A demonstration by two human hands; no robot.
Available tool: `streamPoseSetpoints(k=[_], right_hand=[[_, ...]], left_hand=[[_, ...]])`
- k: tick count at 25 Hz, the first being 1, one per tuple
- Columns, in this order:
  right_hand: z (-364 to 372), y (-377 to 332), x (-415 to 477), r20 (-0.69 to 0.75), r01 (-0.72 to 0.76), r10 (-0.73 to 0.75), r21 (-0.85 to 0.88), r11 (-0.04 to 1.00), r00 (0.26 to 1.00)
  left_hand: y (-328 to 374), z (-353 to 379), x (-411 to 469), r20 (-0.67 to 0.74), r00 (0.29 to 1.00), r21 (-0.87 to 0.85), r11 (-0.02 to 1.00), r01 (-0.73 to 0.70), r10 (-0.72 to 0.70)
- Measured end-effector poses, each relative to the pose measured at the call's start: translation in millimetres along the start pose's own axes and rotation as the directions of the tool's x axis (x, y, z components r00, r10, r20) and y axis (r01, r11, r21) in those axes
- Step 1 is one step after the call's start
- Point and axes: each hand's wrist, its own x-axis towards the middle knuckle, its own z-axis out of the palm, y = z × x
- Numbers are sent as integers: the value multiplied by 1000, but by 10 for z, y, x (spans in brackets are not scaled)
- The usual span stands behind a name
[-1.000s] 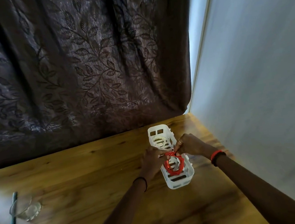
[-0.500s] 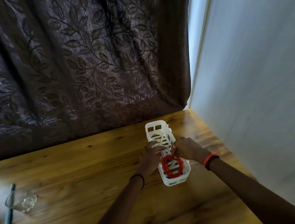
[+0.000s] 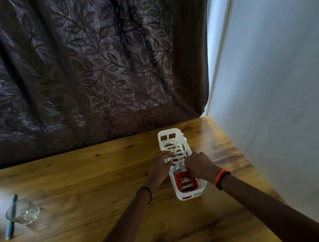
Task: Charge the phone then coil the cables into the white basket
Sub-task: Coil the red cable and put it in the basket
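A: Where are the cables?
B: Both are seen inside the long white slotted plastic basket (image 3: 191,195). The thin red cable coil (image 3: 181,181) is lodged at the basket's near end, the thin white cable coil (image 3: 170,145) at its far end.
A: Hands?
B: The left hand (image 3: 160,168) is laid over the basket's left rim. Its fingers (image 3: 168,156) are straight and spread towards the white coil, and nothing is gripped. The right hand (image 3: 199,166) is set over the basket's right rim at mid-length, at the red coil's far edge. Its fingers are curled down inside and hidden, so whether anything is pinched cannot be told.
A: Handling?
B: Both cables are judged light, soft and springy, and the loops can be expected to pop open once released. Each coil is best taken across the whole bundle, not by one strand or a plug. The basket is judged light and liable to slide on the wooden table (image 3: 101,177), so it should be steadied at the rim.
A: Phone?
B: None is seen near the basket.
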Motion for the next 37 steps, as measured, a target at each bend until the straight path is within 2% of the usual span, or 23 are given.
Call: streamPoseSetpoints(k=[5, 7, 9, 11, 13, 14, 16, 18, 20, 24, 29, 37], right_hand=[[-49, 12, -30, 36, 17, -20, 83, 996, 999], [-76, 62, -29, 32, -21, 14, 204, 979, 999], [-105, 168, 5, -17, -78, 92, 409, 909, 996], [-89, 267, 42, -98, -134, 249, 629, 766, 964], [54, 317, 58, -147, -148, 461, 826, 544, 875], [158, 306, 58, -121, -131, 527, 900, 415, 841], [338, 212, 2, 4, -103, 552, 984, 148, 834], [405, 87, -113, 121, -78, 513, 991, -105, 850], [445, 31, -184, 155, -46, 484, 972, -229, 861], [527, 4, -161, 139, 12, 437, 945, -326, 889], [562, 146, -90, 163, -12, 450, 948, -319, 878], [446, 680, 12, 65, 31, 590, 988, -151, 804]], left_hand=[[-27, -7, -42, -74, 997, -120, 993, 14, -23], [-27, 8, -76, -116, 989, -237, 969, 64, -94], [45, 5, -129, -142, 974, -353, 928, 119, -179], [103, 21, -160, -122, 959, -446, 877, 178, -256], [85, 88, -202, -42, 950, -529, 813, 242, -310], [62, 130, -224, -5, 946, -568, 779, 265, -326], [-51, 264, -236, 42, 943, -635, 720, 280, -330], [-109, 365, -244, 52, 930, -687, 663, 297, -363], [-118, 455, -209, 87, 917, -746, 585, 319, -390], [-211, 673, -118, 163, 902, -844, 417, 337, -399], [-104, 723, -41, 172, 890, -835, 416, 359, -423], [374, 798, 374, 249, 930, -869, 362, 338, -271]])
